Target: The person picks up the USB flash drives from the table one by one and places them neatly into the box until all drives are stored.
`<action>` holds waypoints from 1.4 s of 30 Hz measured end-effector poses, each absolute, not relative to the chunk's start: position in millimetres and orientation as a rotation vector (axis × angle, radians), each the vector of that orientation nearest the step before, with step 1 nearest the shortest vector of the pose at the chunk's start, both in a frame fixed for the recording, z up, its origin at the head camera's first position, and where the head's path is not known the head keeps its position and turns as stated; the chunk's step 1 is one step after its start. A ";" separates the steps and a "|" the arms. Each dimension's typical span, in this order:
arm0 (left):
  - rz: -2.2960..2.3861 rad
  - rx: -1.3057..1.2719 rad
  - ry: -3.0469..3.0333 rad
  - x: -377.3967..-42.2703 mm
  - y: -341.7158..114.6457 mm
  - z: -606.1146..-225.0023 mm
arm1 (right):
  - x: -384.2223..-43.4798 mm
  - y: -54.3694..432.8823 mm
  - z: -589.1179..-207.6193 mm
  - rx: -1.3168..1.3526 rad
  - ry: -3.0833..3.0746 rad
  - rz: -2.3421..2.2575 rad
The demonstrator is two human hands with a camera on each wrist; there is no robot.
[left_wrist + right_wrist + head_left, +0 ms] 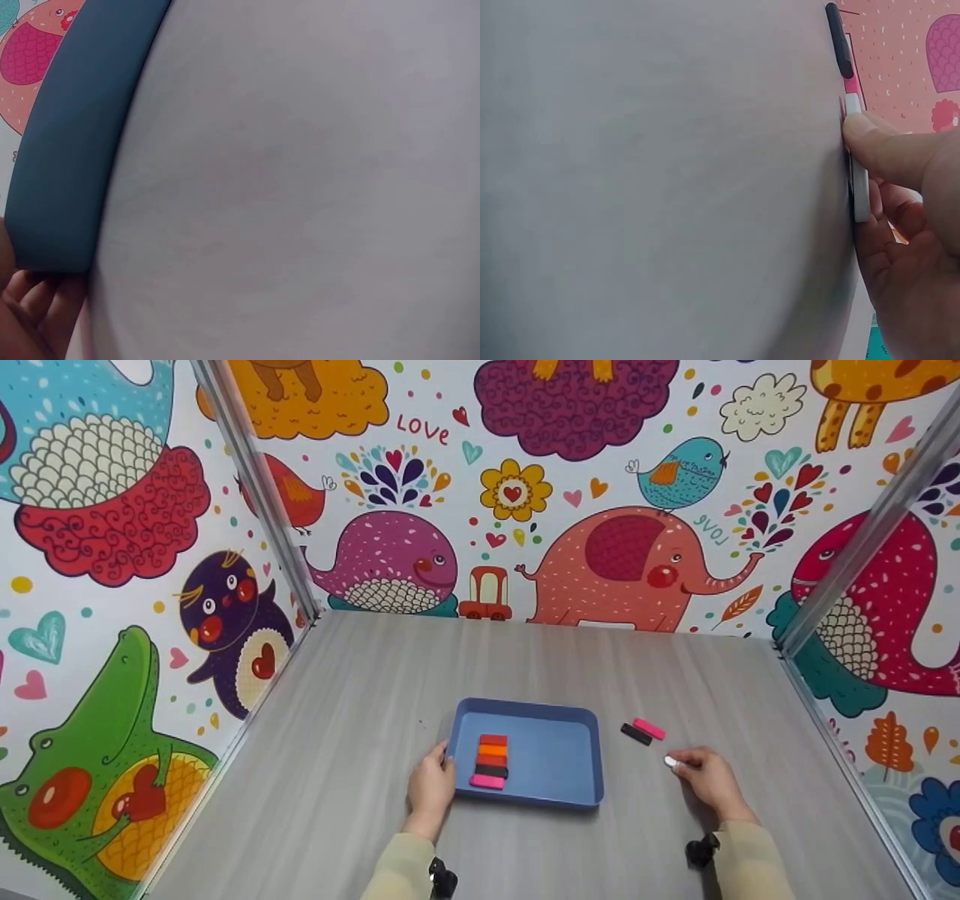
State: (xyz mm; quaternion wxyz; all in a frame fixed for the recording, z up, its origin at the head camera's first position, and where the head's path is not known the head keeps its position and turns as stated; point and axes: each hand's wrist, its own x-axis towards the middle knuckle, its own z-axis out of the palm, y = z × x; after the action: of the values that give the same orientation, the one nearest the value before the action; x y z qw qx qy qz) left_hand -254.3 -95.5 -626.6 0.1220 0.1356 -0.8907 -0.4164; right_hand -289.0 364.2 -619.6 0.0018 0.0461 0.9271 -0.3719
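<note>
A shallow blue tray point(555, 757) lies on the table, its left wall gripped by my left hand point(431, 786). Fingers point(56, 304) curl at the tray's end point(67, 142) in the left wrist view. Inside the tray, at its left, small bars lie in a column: a red bar point(493, 740), an orange bar point(493, 750), another reddish bar, a black bar point(491, 771) and a pink bar point(487, 782). Right of the tray, my right hand point(709, 780) pinches a white bar point(861, 191) between thumb and fingers, low over the table.
A loose black bar point(636, 734) and pink bar point(649, 728) lie side by side between the tray and my right hand. Printed panels point(420, 457) with cartoon animals wall the table point(360, 682) at the back and sides, with metal posts point(259, 487) at the corners.
</note>
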 end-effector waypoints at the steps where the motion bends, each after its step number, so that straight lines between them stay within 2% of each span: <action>1: -1.220 0.399 -2.601 -254.4 -95.5 -626.4 | -289.4 364.2 -619.0 0.145 2.909 -1.164; 42: -1.201 0.372 -2.585 -253.5 -94.8 -626.7 | -305.3 341.9 -577.4 0.076 2.866 -1.176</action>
State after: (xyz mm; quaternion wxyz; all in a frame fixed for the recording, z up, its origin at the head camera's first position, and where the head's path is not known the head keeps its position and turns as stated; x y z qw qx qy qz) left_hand -253.5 -94.8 -626.7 0.1333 0.1282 -0.8912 -0.4141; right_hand -305.3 341.9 -577.4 0.0211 0.0245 0.9246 -0.3795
